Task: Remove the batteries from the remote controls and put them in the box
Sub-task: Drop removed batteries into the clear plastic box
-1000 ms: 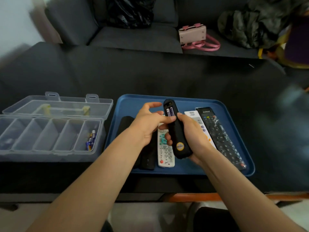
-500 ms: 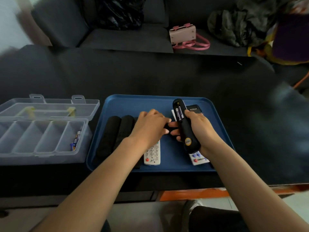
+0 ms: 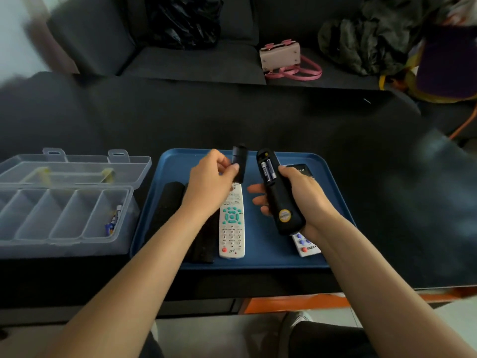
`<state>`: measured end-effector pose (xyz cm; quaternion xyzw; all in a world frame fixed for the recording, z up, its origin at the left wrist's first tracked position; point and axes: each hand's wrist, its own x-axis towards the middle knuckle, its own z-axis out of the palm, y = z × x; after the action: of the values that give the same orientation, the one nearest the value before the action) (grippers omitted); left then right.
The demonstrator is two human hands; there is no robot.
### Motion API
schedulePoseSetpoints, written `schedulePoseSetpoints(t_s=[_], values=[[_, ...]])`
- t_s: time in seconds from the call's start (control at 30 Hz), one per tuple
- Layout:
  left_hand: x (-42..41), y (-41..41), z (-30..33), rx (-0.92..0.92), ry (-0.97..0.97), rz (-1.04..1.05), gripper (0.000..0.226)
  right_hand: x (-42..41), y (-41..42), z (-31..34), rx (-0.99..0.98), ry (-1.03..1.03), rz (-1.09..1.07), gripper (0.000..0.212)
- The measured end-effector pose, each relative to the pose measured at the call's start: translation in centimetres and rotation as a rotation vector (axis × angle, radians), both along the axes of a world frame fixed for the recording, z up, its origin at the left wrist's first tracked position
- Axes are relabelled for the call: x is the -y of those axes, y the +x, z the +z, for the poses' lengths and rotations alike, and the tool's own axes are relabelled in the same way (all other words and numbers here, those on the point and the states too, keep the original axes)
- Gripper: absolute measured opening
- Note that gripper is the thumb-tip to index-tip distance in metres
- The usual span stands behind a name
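Note:
My right hand [image 3: 299, 196] grips a black remote [image 3: 280, 200] back side up over the blue tray [image 3: 258, 262]. Its battery bay is uncovered and two batteries [image 3: 268, 170] sit inside. My left hand [image 3: 210, 182] pinches the black battery cover [image 3: 239, 162] just left of that remote. A white remote [image 3: 231, 223] lies on the tray below my left hand. The clear plastic box [image 3: 59, 215] stands open to the left, with a few batteries [image 3: 113, 220] in its rightmost compartment.
Two black remotes [image 3: 167, 205] lie at the tray's left side. Another white remote [image 3: 304, 245] and a black one [image 3: 300, 169] lie partly hidden under my right hand. A pink handbag [image 3: 281, 56] and dark bags sit on the sofa behind the black table.
My left hand has lifted up off the tray and now holds the battery cover beside the black remote. My right hand still holds the remote with its batteries showing.

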<state>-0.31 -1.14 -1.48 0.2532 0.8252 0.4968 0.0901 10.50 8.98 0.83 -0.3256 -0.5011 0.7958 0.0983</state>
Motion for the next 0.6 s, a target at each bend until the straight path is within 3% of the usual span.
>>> schedulePoseSetpoints(t_s=[0.17, 0.23, 0.37, 0.6], values=[[0.8, 0.2, 0.8, 0.554, 0.365, -0.038, 0.023, 1.1, -0.8, 0.4, 0.009, -0.034, 0.086, 0.033], [1.3, 0.1, 1.1, 0.644, 0.428, -0.055, 0.017, 1.5, -1.1, 0.4, 0.013, -0.054, 0.097, 0.034], [1.7, -0.3, 1.1, 0.607, 0.464, 0.003, 0.003, 2.2, -1.5, 0.4, 0.032, -0.117, 0.119, 0.036], [3.0, -1.9, 1.3, 0.408, 0.55, 0.023, 0.005, 2.9, -2.5, 0.2, 0.039, -0.168, 0.152, 0.036]])
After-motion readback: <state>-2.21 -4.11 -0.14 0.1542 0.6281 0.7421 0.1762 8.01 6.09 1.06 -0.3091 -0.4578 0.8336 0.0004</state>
